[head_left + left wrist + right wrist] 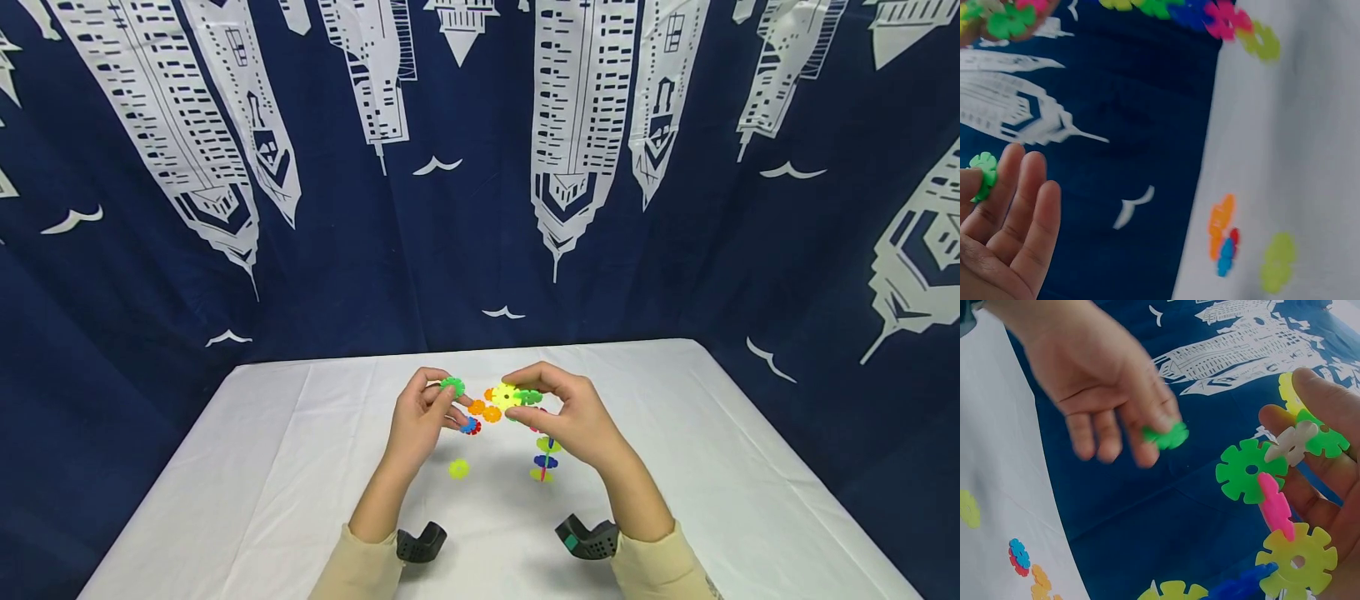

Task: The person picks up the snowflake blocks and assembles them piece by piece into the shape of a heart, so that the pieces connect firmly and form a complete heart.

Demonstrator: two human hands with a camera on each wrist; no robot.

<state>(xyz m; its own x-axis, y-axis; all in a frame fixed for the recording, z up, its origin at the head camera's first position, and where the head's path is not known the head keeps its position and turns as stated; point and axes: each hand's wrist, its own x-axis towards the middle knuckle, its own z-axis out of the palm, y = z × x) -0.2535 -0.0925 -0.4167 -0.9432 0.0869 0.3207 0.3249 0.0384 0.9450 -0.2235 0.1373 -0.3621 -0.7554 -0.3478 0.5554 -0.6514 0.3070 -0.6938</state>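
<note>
My left hand (416, 421) pinches a green flower-shaped plastic disc (453, 386) between thumb and forefinger; its other fingers are extended in the left wrist view. To the right, my right hand (577, 417) pinches the yellow end disc (506, 397) of a chain of interlocking discs. In the right wrist view the chain runs on through a green disc (1327, 436), a white one (1295, 446), another green one (1235, 478), a pink one (1277, 509), a yellow-green one (1327, 557) and a blue one (1238, 585). Its lower part dangles below the right hand. The held green disc and the chain are apart.
On the white-covered table (300, 500) lie several orange discs (492, 414), a blue disc (468, 425) overlapping a red one (477, 427), and a yellow-green disc (458, 468) nearer me. A dark blue curtain (450, 250) with white buildings hangs behind the table.
</note>
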